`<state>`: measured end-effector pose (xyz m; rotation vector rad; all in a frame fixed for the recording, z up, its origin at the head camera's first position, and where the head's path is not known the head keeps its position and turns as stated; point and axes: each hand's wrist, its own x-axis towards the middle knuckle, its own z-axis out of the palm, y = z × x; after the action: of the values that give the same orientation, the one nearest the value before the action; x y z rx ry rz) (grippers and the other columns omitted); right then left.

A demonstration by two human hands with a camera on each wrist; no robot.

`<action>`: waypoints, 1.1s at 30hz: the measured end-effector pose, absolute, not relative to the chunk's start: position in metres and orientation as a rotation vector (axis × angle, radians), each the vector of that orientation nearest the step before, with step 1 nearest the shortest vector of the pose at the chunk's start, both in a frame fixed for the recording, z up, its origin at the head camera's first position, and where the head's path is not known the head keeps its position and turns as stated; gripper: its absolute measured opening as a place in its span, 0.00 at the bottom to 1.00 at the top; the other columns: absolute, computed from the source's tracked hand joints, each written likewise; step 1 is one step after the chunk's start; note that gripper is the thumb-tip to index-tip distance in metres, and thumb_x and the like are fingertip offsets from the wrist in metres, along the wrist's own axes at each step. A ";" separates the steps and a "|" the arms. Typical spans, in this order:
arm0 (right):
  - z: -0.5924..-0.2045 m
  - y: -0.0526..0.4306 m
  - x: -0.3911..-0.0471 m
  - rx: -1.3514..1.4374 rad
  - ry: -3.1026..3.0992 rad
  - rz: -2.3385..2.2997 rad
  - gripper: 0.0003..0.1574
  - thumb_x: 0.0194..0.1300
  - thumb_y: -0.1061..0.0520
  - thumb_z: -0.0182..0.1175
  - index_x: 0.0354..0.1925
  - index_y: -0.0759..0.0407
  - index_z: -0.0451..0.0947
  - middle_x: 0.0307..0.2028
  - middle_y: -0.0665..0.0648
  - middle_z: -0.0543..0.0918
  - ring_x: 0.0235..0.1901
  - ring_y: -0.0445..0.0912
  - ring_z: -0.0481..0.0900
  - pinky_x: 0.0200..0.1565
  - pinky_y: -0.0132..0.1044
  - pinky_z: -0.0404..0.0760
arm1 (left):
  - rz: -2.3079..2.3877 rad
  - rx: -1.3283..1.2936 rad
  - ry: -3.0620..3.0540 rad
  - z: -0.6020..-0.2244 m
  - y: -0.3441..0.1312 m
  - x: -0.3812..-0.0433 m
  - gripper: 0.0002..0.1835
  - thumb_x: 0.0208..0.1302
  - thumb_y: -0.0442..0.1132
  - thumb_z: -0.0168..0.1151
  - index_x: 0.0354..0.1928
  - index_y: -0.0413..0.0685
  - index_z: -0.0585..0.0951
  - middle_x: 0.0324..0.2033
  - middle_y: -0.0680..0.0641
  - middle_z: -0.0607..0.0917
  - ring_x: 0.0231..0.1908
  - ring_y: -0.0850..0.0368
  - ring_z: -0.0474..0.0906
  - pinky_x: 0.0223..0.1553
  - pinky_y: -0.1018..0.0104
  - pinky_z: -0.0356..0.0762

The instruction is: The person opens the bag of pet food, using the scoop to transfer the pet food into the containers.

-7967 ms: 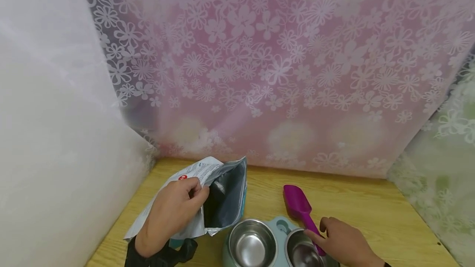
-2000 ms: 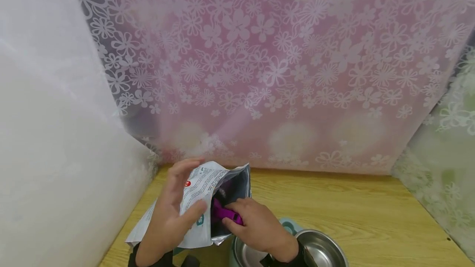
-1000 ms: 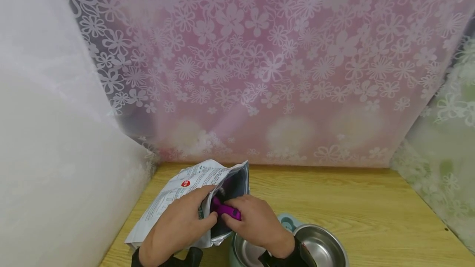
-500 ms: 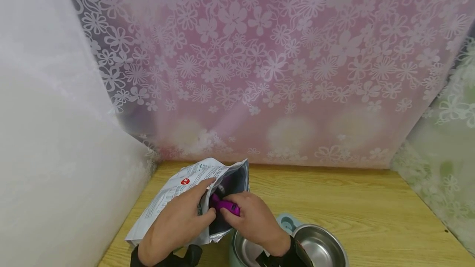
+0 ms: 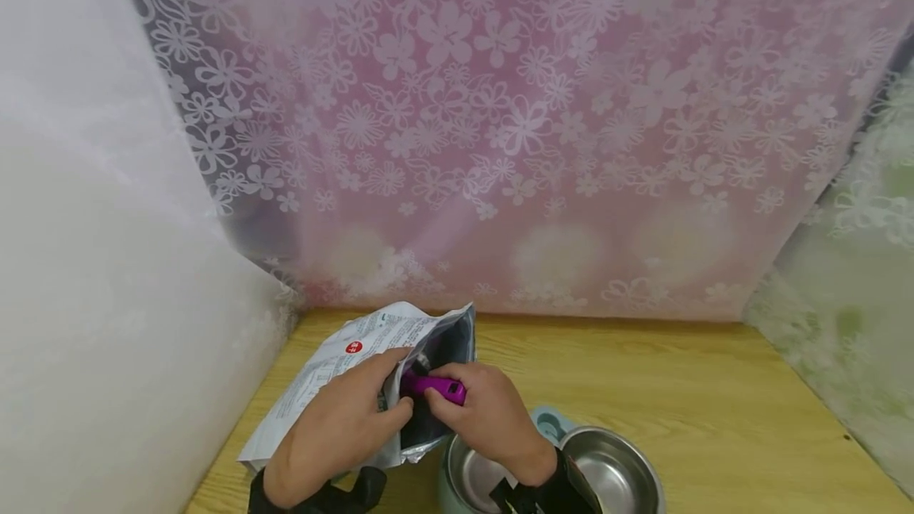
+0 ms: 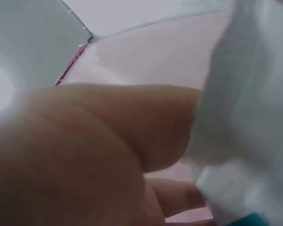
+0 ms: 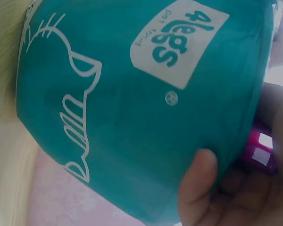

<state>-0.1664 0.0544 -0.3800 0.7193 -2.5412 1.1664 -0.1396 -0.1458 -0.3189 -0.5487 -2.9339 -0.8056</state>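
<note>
Purple scoop (image 5: 443, 389) already inside 4legs bag (image 5: 321, 371), pinched by your right hand (image 5: 493, 420); left hand (image 5: 339, 419) grips bag; right steel bowl (image 5: 617, 476) looks unfilled.

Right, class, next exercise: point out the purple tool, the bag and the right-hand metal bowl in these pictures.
Purple tool (image 5: 444, 389): head view, on its handle.
Bag (image 5: 317, 381): head view, on its white printed side.
Right-hand metal bowl (image 5: 620, 473): head view, on its bare inside.

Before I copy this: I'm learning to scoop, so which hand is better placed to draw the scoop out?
Likely the right hand: it grips the purple scoop at the mouth of the 4legs bag, whose rim the left hand touches.
</note>
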 end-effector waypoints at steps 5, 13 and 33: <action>-0.377 0.059 -0.163 0.656 -2.502 1.158 0.12 0.64 0.45 0.60 0.42 0.46 0.84 0.35 0.41 0.81 0.32 0.36 0.77 0.32 0.28 0.76 | -0.810 -0.520 -2.933 -0.319 -0.146 -0.140 0.28 0.63 0.50 0.59 0.66 0.58 0.69 0.54 0.58 0.77 0.46 0.62 0.74 0.45 0.59 0.72; -0.374 0.073 -0.152 0.651 -2.450 1.201 0.10 0.64 0.48 0.61 0.42 0.46 0.84 0.34 0.42 0.80 0.29 0.38 0.75 0.28 0.29 0.75 | -0.844 -0.525 -2.953 -0.318 -0.147 -0.140 0.28 0.64 0.50 0.58 0.67 0.61 0.68 0.54 0.60 0.76 0.47 0.62 0.74 0.45 0.58 0.71; -0.357 0.114 -0.122 0.554 -2.398 1.142 0.14 0.55 0.54 0.69 0.41 0.39 0.84 0.35 0.33 0.79 0.31 0.34 0.76 0.32 0.31 0.76 | -0.865 -0.488 -2.953 -0.317 -0.153 -0.140 0.28 0.64 0.52 0.57 0.66 0.65 0.68 0.54 0.63 0.75 0.47 0.64 0.73 0.47 0.59 0.70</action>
<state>-0.1220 0.1139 -0.3568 0.5536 -2.3982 1.1416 -0.1399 -0.1527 -0.3169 -0.4881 -2.9533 -0.8649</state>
